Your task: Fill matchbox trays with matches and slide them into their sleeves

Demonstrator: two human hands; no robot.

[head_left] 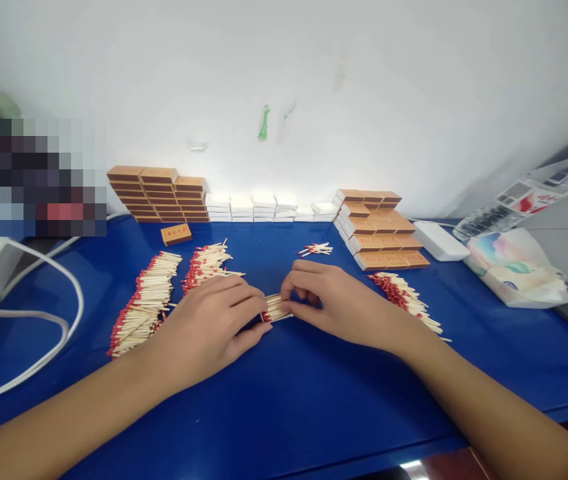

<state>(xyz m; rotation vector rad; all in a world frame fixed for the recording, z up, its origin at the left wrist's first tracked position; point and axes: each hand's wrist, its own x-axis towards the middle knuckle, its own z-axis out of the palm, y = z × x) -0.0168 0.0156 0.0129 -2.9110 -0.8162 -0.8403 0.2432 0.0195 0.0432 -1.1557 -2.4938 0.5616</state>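
At the middle of the blue table, my left hand [214, 330] curls over a small matchbox, mostly covered by the fingers. Matches [276, 307] with red heads toward the left lie in a row between my two hands. My right hand [337, 303] pinches the plain wooden ends of these matches with thumb and fingers. Left of my left hand are two heaps of loose matches, a long heap [147, 300] and a shorter heap [207, 263]. Another match heap [409, 300] lies beyond my right forearm, and a few stray matches [317, 249] lie behind my right hand.
Brown matchboxes are stacked at the back left [159, 197] and right [384, 233], with white trays [264, 203] between. One matchbox [177, 234] lies alone. A tissue pack [517, 270], a white block [441, 241] and a plastic bottle [524, 197] are right; white cables [77, 287] loop left.
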